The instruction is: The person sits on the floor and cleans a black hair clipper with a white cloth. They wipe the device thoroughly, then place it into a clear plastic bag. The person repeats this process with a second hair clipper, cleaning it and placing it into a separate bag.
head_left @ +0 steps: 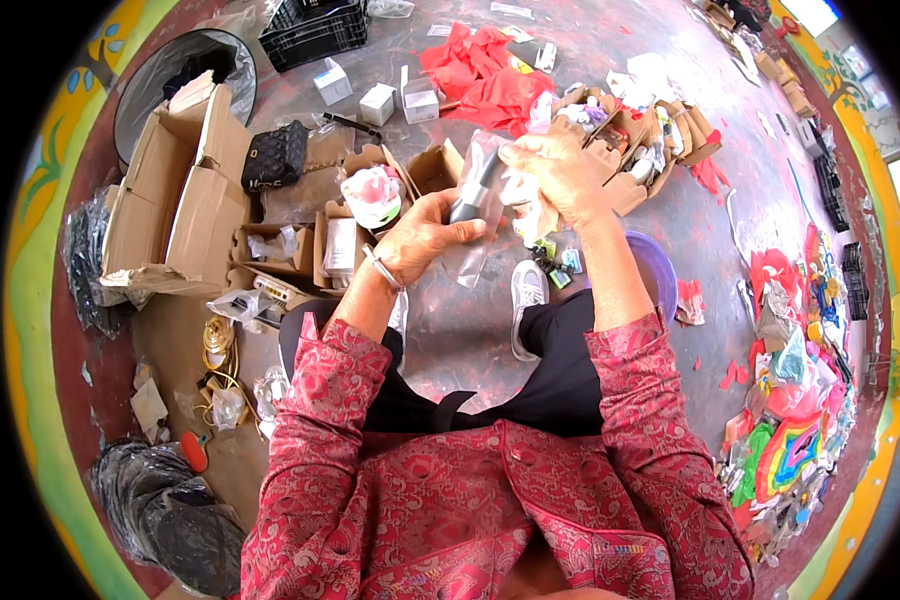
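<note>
My left hand (422, 240) is closed on a clear plastic bag (474, 258), thumb laid across it. Inside the bag shows a dark, slim tube-like object (481, 186) with a greyish part near my thumb; its kind is unclear. At the bag's upper end my right hand (562, 172) is closed, its fingers pinching the edge. Crumpled whitish plastic (530, 208) hangs below the right hand; whether the hand grips it too is hidden. Just left of my left hand stands a pink and white flower-shaped thing (372, 192) among small cardboard boxes (435, 168).
Cardboard boxes (625, 190) full of mixed items stand right of my hands. A large open carton (175, 200) and a black quilted handbag (275, 155) lie left. Red cloth (480, 75) and a black crate (315, 35) lie ahead. A purple basin (655, 268) is near my right forearm; colourful scraps (795, 390) are heaped right.
</note>
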A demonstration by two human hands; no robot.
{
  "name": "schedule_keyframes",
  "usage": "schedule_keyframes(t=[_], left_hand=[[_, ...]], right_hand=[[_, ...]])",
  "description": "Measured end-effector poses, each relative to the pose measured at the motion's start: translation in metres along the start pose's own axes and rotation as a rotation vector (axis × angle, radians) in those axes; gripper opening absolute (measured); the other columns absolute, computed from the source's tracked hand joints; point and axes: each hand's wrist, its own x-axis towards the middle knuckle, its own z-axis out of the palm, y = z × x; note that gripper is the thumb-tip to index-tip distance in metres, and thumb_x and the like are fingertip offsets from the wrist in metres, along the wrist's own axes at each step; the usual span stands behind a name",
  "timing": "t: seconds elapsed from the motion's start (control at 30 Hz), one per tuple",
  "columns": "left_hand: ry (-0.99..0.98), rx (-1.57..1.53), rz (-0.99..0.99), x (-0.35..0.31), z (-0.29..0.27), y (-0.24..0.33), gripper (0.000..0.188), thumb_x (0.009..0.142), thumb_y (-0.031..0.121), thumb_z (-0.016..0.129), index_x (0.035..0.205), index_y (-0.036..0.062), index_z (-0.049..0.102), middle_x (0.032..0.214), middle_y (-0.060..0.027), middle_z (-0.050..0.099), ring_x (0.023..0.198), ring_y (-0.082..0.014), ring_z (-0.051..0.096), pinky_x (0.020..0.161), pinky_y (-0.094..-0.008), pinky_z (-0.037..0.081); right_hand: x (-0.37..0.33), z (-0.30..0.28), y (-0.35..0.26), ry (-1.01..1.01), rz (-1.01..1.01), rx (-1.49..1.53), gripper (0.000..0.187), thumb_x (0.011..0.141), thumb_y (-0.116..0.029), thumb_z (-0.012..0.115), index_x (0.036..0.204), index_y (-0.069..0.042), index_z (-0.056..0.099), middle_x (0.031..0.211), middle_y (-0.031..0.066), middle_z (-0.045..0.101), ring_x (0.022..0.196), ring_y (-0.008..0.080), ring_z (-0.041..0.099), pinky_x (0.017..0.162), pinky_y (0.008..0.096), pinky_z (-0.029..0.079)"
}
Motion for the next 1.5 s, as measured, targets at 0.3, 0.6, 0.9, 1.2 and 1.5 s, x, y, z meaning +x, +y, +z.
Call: schedule_keyframes(t=[0.3,0.6,0.9,1.2,1.5], left_hand=[[-0.095,-0.217,-0.088,0.001,0.003,0.003,0.042,0.081,0.011,0.063,0.116,-0.0046,0.047,0.102,-0.0135,0.062,0.084,-0.0156,0.061,0.078,-0.0263,0.048],[0.054,-0.365,0.007,0.006,0.009,-0.009,0.039,0.079,0.004,0.062,0.116,0.0019,0.049,0.102,-0.0029,0.059,0.087,-0.0124,0.06,0.075,-0.0253,0.048],[-0.166,-0.158,-0.084,-0.001,0.01,0.002,0.061,0.074,0.0,0.063,0.129,0.0025,0.039,0.109,-0.0074,0.057,0.098,-0.022,0.06,0.069,-0.0254,0.051],[-0.055,0.45,-0.1,0.011,0.002,-0.024,0.046,0.076,0.003,0.064,0.12,0.0025,0.049,0.094,-0.0037,0.063,0.08,-0.0089,0.058,0.067,-0.0206,0.045],[-0.083,0.059,-0.06,-0.007,0.007,0.005,0.047,0.077,0.001,0.058,0.122,-0.0009,0.045,0.108,-0.0082,0.057,0.09,-0.0187,0.062,0.068,-0.0225,0.046]], right_hand=[[0.003,-0.005,0.001,0.078,0.01,0.001,0.029,0.085,-0.023,0.057,0.072,0.003,0.063,0.057,0.0023,0.057,0.051,0.0083,0.053,0.047,0.0245,0.041],[-0.019,0.037,-0.015,0.227,-0.881,-0.61,0.009,0.074,-0.014,0.061,0.081,-0.008,0.06,0.078,0.0054,0.063,0.074,0.0196,0.061,0.061,0.0313,0.048],[0.012,-0.002,0.008,0.424,-0.556,-0.848,0.011,0.075,-0.014,0.061,0.084,-0.008,0.062,0.079,0.0093,0.062,0.076,0.0288,0.06,0.068,0.038,0.047],[-0.002,0.045,0.011,0.348,-0.757,-0.917,0.02,0.073,-0.021,0.065,0.09,-0.01,0.058,0.081,0.0081,0.063,0.079,0.0273,0.061,0.066,0.0385,0.047],[0.023,-0.03,0.019,0.614,-0.217,-0.787,0.024,0.078,-0.029,0.062,0.087,-0.006,0.062,0.078,0.0137,0.065,0.075,0.0287,0.063,0.067,0.0398,0.049]])
